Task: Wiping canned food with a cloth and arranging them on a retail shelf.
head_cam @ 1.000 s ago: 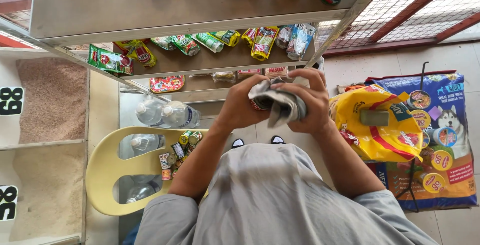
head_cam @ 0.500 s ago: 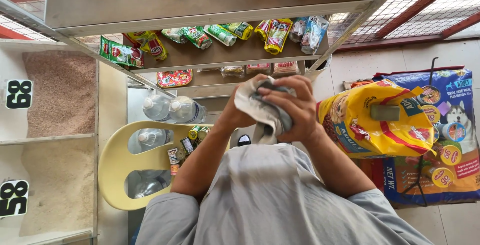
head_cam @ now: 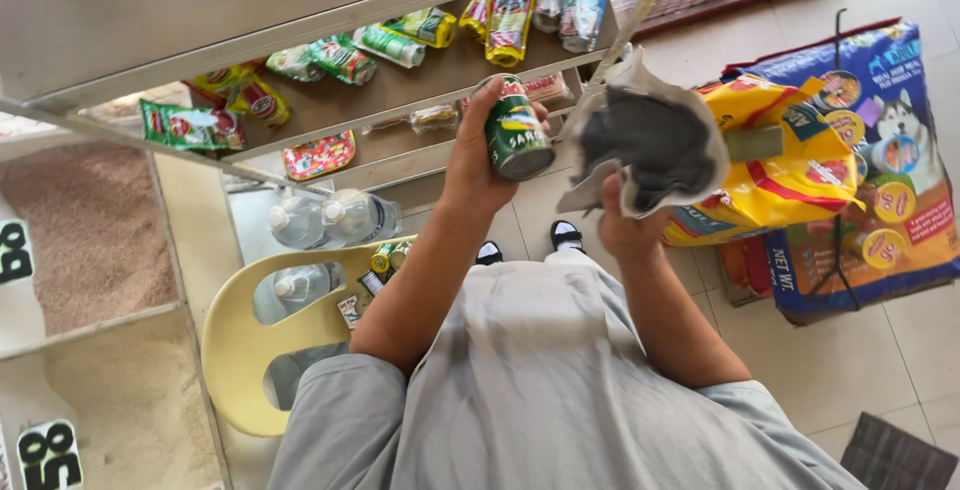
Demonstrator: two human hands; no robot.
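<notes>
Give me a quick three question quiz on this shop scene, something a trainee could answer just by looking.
1. True or false: the left hand holds a green can.
2. What does the right hand hold? A) a water bottle B) a grey cloth C) a yellow bag
3. Fill in: below the shelves, the water bottles lie beside a ____ plastic chair.

Key: 1 true; 2 B; 3 yellow.
</notes>
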